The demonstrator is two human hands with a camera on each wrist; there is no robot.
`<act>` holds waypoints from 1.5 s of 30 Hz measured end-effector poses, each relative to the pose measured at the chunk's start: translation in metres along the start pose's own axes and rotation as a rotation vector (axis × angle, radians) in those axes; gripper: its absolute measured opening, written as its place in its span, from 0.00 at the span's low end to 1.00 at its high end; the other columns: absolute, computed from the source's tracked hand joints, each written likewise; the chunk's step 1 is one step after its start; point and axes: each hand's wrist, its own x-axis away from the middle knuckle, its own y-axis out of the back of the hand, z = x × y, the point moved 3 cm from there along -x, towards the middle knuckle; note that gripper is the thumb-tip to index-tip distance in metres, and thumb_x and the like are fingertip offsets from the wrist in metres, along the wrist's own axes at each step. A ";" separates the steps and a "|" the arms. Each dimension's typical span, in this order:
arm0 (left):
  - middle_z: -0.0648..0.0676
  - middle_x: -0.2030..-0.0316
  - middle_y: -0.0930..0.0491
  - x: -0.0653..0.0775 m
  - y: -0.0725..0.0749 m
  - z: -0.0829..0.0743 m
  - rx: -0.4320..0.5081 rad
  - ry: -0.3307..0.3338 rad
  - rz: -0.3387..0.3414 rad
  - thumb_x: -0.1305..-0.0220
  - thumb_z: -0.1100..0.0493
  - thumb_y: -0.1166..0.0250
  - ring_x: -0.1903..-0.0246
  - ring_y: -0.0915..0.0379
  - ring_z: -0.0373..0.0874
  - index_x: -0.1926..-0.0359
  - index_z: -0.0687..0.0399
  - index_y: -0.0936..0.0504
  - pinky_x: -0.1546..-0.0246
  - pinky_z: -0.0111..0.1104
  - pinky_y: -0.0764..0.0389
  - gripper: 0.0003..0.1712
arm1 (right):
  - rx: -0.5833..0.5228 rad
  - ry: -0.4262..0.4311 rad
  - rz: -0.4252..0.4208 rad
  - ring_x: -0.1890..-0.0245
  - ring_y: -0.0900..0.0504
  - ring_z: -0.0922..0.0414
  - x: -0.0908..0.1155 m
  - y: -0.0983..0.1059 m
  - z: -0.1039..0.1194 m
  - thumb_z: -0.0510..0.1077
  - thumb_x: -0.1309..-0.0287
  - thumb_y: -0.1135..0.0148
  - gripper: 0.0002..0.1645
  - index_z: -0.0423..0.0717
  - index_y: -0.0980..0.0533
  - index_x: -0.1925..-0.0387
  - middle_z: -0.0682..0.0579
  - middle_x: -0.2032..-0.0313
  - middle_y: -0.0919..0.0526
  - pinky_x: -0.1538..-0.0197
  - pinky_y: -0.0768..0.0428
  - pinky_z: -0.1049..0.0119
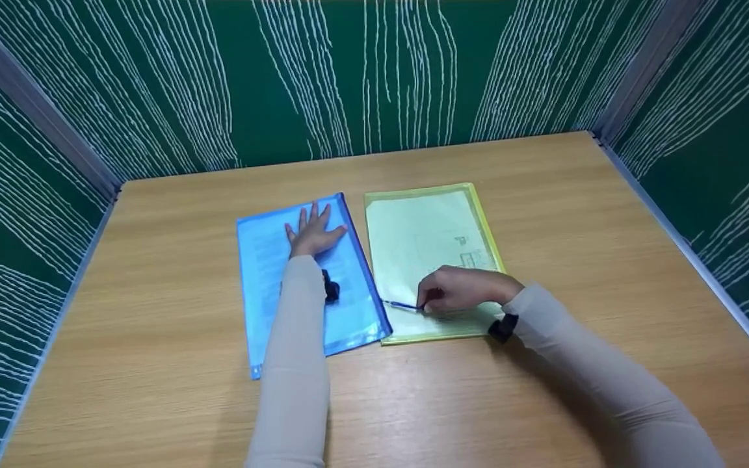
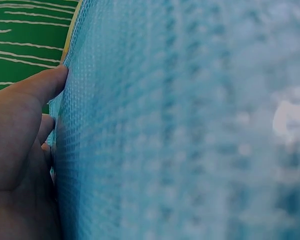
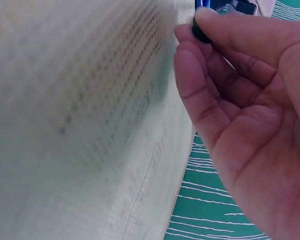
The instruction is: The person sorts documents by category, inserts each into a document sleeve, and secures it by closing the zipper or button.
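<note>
A blue mesh zip folder [image 1: 348, 318] with a paper inside lies slightly turned on the table, its dark blue zipped edge on the right. My left hand [image 1: 315, 235] rests on its upper part with fingers spread; in the left wrist view the fingertips [image 2: 60, 75] touch the mesh. With thumb and index finger, my right hand [image 1: 456, 289] pinches the dark end of a blue zipper pull [image 1: 402, 305], drawn out taut from the folder's right edge. Under that hand lies a yellow mesh zip folder [image 1: 413, 227] holding a printed sheet.
Both folders lie on a wooden table [image 1: 173, 292], the blue one's lower right corner overlapping the yellow one's edge. Green panels [image 1: 270, 97] with white wavy lines stand along the back and both sides. A black wrist camera [image 1: 503, 328] sits on the right wrist.
</note>
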 end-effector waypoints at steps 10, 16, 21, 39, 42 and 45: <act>0.49 0.23 0.71 -0.001 0.001 0.002 0.004 0.003 -0.001 0.34 0.32 0.52 0.26 0.87 0.51 0.24 0.38 0.58 0.33 0.58 0.83 0.44 | -0.024 0.007 0.038 0.70 0.25 0.68 0.012 -0.003 0.003 0.37 0.39 0.38 0.06 0.42 0.18 0.62 0.52 0.67 0.14 0.63 0.23 0.73; 0.48 0.23 0.71 -0.001 0.004 0.003 0.010 0.007 0.000 0.34 0.32 0.52 0.26 0.87 0.51 0.24 0.37 0.56 0.33 0.58 0.83 0.44 | -0.033 -0.018 0.070 0.70 0.26 0.68 0.013 -0.006 0.002 0.38 0.39 0.39 0.06 0.44 0.17 0.62 0.53 0.67 0.15 0.63 0.23 0.74; 0.49 0.23 0.70 -0.001 0.004 0.004 0.029 -0.001 0.003 0.34 0.33 0.51 0.26 0.87 0.51 0.24 0.38 0.56 0.33 0.58 0.84 0.44 | -0.035 -0.021 0.071 0.69 0.26 0.68 0.013 -0.007 0.002 0.37 0.39 0.39 0.06 0.45 0.17 0.62 0.54 0.67 0.15 0.62 0.23 0.73; 0.47 0.23 0.69 -0.005 0.006 0.008 0.056 0.003 0.020 0.34 0.34 0.50 0.26 0.87 0.51 0.24 0.38 0.54 0.33 0.57 0.84 0.42 | -0.074 0.014 0.126 0.66 0.23 0.69 0.021 -0.012 0.007 0.37 0.39 0.39 0.07 0.45 0.17 0.61 0.54 0.63 0.14 0.58 0.21 0.73; 0.48 0.23 0.68 -0.005 0.006 0.008 0.055 0.004 0.021 0.33 0.35 0.50 0.26 0.87 0.51 0.24 0.38 0.54 0.33 0.57 0.84 0.42 | -0.082 0.018 0.142 0.66 0.23 0.70 0.023 -0.013 0.008 0.38 0.39 0.38 0.07 0.45 0.17 0.60 0.54 0.63 0.13 0.58 0.21 0.73; 0.48 0.23 0.68 -0.003 0.006 0.008 0.059 0.003 0.015 0.33 0.35 0.50 0.26 0.86 0.51 0.24 0.38 0.54 0.33 0.57 0.84 0.42 | -0.079 0.025 0.146 0.65 0.23 0.70 0.024 -0.013 0.009 0.38 0.40 0.38 0.07 0.45 0.16 0.61 0.53 0.63 0.13 0.58 0.21 0.73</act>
